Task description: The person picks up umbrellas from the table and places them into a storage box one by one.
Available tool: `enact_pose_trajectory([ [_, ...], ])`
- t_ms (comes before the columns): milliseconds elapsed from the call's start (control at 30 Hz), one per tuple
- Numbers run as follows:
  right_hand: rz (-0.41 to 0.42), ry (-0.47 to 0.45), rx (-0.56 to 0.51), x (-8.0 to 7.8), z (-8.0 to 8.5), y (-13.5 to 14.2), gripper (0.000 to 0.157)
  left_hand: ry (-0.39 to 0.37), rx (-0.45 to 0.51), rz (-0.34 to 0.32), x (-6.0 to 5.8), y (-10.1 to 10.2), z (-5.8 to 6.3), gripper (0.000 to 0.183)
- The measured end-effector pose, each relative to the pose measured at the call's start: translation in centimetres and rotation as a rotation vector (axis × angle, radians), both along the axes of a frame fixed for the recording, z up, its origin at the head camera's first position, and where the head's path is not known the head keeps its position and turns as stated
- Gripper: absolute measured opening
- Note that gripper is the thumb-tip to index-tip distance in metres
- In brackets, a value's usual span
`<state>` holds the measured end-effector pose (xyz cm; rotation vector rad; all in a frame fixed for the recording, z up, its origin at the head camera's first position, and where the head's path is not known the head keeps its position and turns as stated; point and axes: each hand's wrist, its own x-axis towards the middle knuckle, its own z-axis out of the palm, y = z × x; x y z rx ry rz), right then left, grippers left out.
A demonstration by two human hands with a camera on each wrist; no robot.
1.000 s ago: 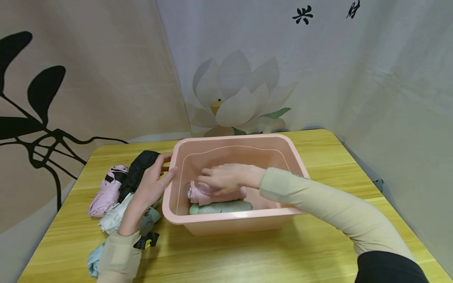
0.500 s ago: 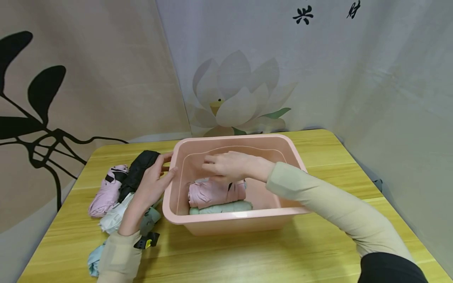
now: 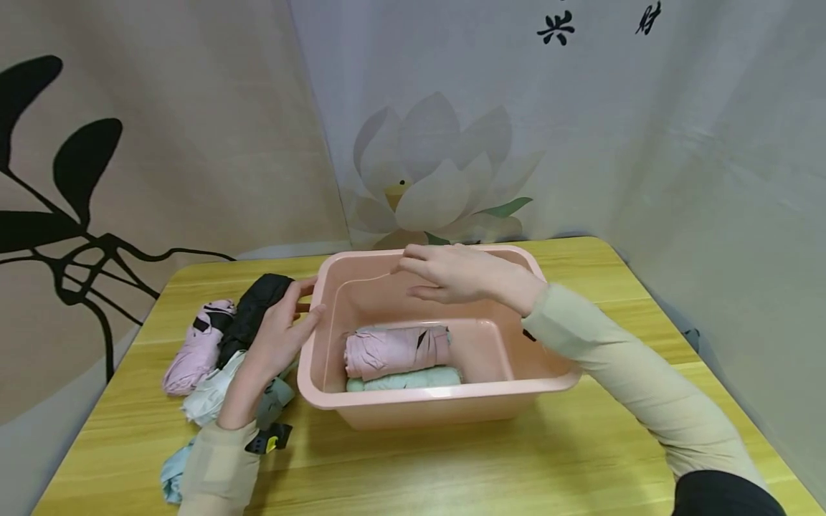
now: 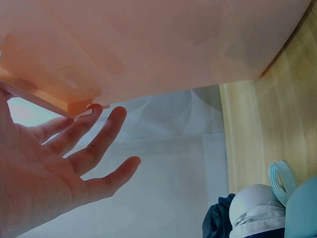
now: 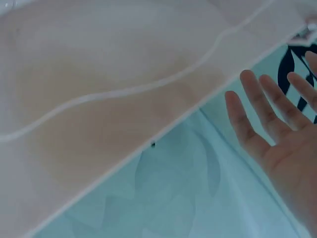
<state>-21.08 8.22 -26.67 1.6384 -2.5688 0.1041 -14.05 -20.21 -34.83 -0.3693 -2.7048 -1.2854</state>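
My left hand holds the left rim of a pink plastic tub, thumb over the rim and fingers along its outer side. In the left wrist view, the left hand's outer fingers spread away from the tub wall. My right hand, with nothing in it, hovers over the tub's back part, fingers loosely extended. Inside the tub, a pink rolled garment lies against a pale green rolled garment near the front wall.
Left of the tub lie a lilac rolled garment, a black bundle, a white bundle, a grey-green bundle and a light blue one. They sit on a wooden table, with a printed curtain behind.
My right hand has come off the pink rolled garment and moved up, back and to the right. The roll stays in the tub. My left hand has kept its place on the rim.
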Motion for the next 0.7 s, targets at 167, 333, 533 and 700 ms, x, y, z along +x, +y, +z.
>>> enact_pose_trajectory([
  [167,-0.075,-0.025,-0.031,0.0,1.7,1.9,0.031,0.005,-0.004,0.006,0.0,0.0,0.1,0.050],
  [333,-0.147,-0.013,-0.048,0.2,2.7,3.9,0.034,0.003,-0.002,0.002,-0.1,0.0,0.0,0.050],
  [533,-0.248,-0.028,-0.052,0.6,3.0,6.6,0.037,-0.003,0.005,0.002,0.0,-0.1,-0.1,0.049],
  [700,-0.352,-0.084,-0.087,0.8,1.7,9.6,0.036,-0.017,0.031,-0.018,0.0,-0.1,-0.2,0.049],
])
